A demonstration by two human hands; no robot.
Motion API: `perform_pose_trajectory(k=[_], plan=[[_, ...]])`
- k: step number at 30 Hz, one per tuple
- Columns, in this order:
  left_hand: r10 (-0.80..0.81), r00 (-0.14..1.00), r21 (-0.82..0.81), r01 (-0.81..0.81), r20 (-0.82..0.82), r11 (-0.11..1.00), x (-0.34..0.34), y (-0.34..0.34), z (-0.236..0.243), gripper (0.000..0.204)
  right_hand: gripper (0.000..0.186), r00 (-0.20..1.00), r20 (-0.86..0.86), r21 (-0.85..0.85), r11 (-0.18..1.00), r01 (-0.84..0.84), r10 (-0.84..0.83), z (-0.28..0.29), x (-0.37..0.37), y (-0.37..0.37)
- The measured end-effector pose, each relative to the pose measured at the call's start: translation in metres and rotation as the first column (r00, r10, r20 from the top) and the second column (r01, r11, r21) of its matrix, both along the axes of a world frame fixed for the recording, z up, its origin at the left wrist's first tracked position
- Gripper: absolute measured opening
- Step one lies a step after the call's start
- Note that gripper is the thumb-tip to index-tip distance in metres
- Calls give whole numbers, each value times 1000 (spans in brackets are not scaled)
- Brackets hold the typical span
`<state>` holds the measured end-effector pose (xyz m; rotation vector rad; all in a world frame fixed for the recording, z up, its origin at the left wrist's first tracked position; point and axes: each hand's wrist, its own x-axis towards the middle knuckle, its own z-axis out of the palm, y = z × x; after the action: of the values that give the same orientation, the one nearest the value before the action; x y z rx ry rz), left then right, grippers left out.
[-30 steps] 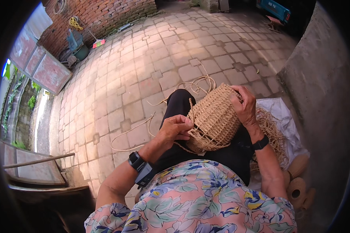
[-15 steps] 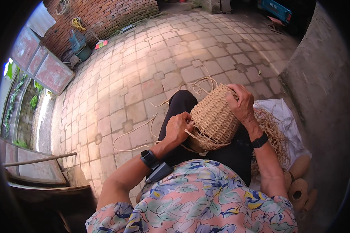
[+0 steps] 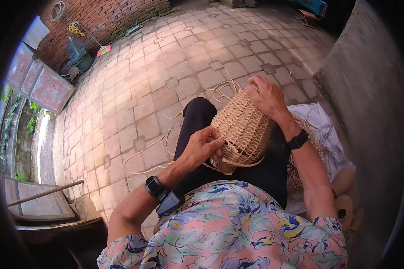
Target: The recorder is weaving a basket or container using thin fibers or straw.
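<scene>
Left hand: the left hand (image 3: pixel 205 147) is curled against the near, lower edge of the woven basket (image 3: pixel 242 130), fingers bent and pinching at the weave there; whether it also grips a loose strand I cannot tell.
Right hand: the right hand (image 3: pixel 267 95) lies over the far, upper end of the basket, fingers spread and clasping it from above.
Basket: pale straw-coloured, lying tilted on the person's lap across the black trousers (image 3: pixel 197 121), held between both hands.
Wrists: a dark watch (image 3: pixel 156 187) sits on the left wrist, a black band (image 3: pixel 297 140) on the right.
Loose strands: thin pale strands (image 3: pixel 220 92) trail from the far end of the basket onto the paved floor (image 3: pixel 134 98), and one long strand (image 3: pixel 155 145) loops over the paving just left of the knee.
Right side: a heap of straw fibre (image 3: pixel 312 139) rests on a white sheet (image 3: pixel 321 123) beside the right forearm, next to a grey wall (image 3: pixel 368 89).
Clothing: a flowered shirt (image 3: pixel 238 228) fills the lower edge.
Far left: a brick wall (image 3: pixel 116 15) with a yellow rope (image 3: pixel 76 29) against it.
</scene>
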<state>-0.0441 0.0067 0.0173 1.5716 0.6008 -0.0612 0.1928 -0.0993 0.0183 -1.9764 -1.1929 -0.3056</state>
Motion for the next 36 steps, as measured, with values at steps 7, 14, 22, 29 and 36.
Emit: perform_pose_trajectory(k=[7,14,22,29,36], plan=[[196,974,361,-223,109,906,-8,9,-13,23,31,986,-167,-212,977,-31,-4,-12,6,2],[471,876,-143,-455,105,879,-9,10,-35,20,27,982,-186,-205,976,-68,29,-14,6,4],[548,823,-396,-458,152,796,-22,24,-33,17,28,987,-155,-81,995,-61,48,-13,5,-5],[255,964,-326,-217,78,920,-8,25,-25,15,26,991,-129,-87,995,-43,31,-8,-1,-6],[237,971,-179,-237,-18,955,4,27,-23,16,24,997,-75,-39,999,-15,12,-5,-5,-9]])
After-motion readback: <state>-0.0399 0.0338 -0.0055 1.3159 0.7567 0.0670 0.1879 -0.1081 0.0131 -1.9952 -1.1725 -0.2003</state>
